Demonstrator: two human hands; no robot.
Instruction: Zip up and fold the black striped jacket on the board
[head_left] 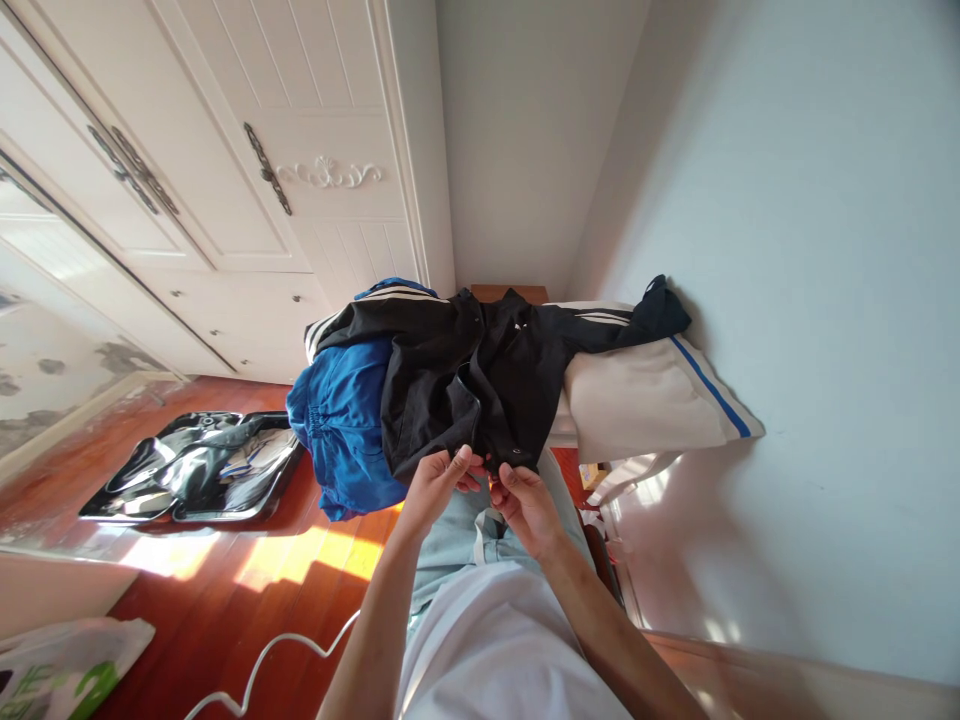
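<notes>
A black jacket [427,390] with white stripes along its sleeves lies spread out in front of me, its front partly parted. My left hand [444,478] pinches the jacket's lower hem. Close beside it, my right hand [523,503] grips the hem on the other side of the front opening. Both hands are at the bottom edge, nearly touching. Blue clothing [349,430] lies under the jacket's left side. Beneath the right sleeve is a cream-coloured cloth [652,395] with a blue stripe.
An open black suitcase [191,470] with clothes lies on the wooden floor at left. A white wardrobe [337,235] stands behind, with a wall [810,330] at right. A white cable [281,640] and a plastic bag [71,665] are at lower left.
</notes>
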